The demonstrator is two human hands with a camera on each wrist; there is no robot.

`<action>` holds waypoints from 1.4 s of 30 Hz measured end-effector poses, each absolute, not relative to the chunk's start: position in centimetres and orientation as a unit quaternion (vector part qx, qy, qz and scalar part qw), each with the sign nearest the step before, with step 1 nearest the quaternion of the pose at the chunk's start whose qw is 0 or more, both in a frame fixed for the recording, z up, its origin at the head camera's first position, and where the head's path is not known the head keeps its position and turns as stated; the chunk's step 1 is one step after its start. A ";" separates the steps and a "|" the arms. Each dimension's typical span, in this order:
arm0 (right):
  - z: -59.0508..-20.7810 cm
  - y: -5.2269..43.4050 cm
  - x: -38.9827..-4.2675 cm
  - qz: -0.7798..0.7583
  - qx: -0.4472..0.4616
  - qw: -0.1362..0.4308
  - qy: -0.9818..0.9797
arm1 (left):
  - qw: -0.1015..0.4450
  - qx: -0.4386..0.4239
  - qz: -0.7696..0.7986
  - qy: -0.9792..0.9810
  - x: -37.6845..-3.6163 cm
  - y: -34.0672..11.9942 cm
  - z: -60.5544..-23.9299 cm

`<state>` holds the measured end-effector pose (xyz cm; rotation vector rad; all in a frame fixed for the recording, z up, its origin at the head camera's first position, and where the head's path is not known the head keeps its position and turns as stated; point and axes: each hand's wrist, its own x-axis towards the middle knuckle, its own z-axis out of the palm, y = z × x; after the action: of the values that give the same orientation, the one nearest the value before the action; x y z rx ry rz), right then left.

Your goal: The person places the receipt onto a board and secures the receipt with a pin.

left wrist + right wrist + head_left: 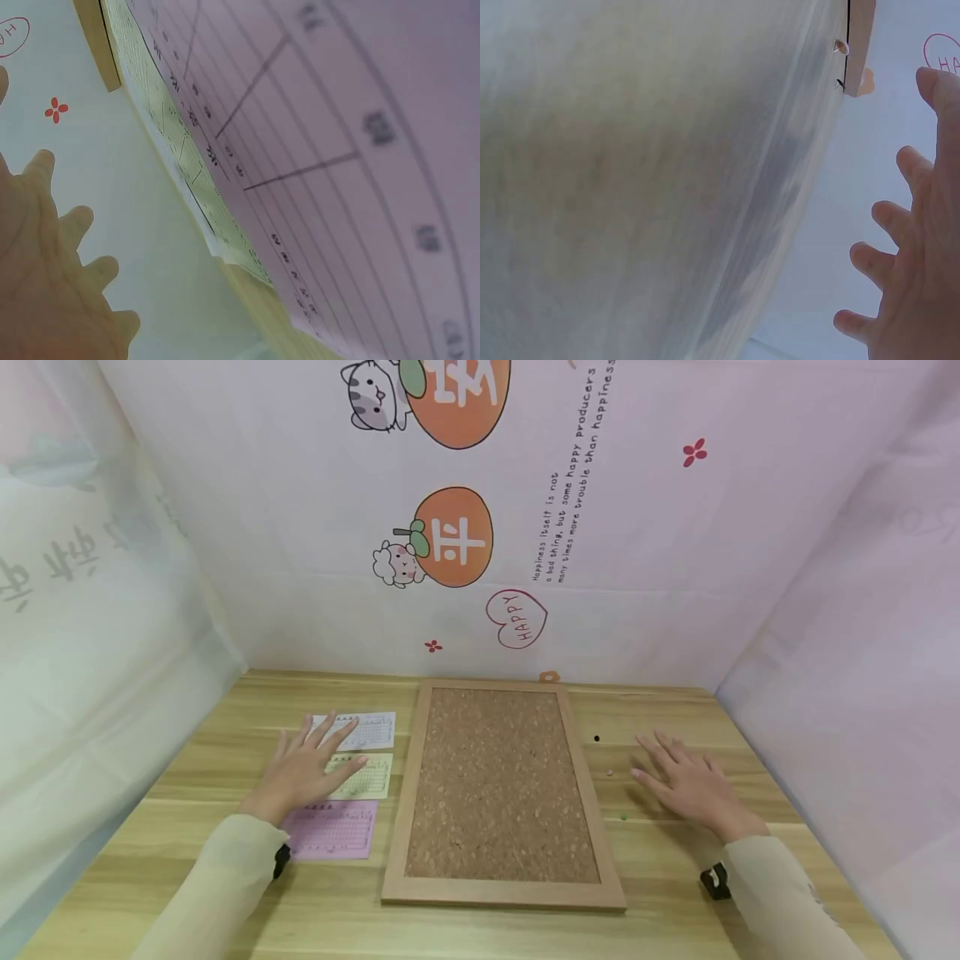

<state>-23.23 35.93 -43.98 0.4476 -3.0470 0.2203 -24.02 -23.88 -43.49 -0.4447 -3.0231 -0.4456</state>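
Observation:
My left hand is held with fingers spread over the left side of the table, holding nothing. Under and beside it lie a white paper slip, a yellow slip and a pink slip, all printed with grids. In the left wrist view, the hand appears raised off the pink sheet. To the right of a wood-framed cork board, my right hand hovers with its fingers spread and nothing in it. Nearest to it are tiny black, pink and green pieces, too small to identify.
The cork board takes up the middle of the wooden table. A white printed cloth hangs behind the table's far edge, with more cloth at the left and right. Each wrist wears a black strap.

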 end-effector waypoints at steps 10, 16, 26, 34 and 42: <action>-43.8 35.4 -22.9 0.090 0.167 0.036 -0.981 | 0.011 -0.145 -0.201 -0.969 -24.1 -23.9 -43.7; -43.8 35.0 -22.5 0.101 0.180 0.038 -0.978 | -0.008 -0.151 -0.229 -0.962 -24.4 -23.9 -43.6; -43.7 33.7 -22.1 0.132 0.227 0.064 -0.963 | -0.021 -0.153 -0.286 -0.946 -24.6 -23.8 -43.3; -43.9 32.1 -21.7 0.178 0.264 0.061 -0.946 | -0.009 -0.161 -0.301 -0.940 -24.6 -23.9 -43.3; -44.1 30.4 -21.3 0.208 0.283 0.057 -0.935 | 0.005 -0.163 -0.305 -0.938 -24.9 -24.4 -43.8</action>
<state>-21.32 30.39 -44.07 0.8584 -2.8339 0.6297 -24.86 -24.44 -43.75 -0.5090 -2.9393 -0.9543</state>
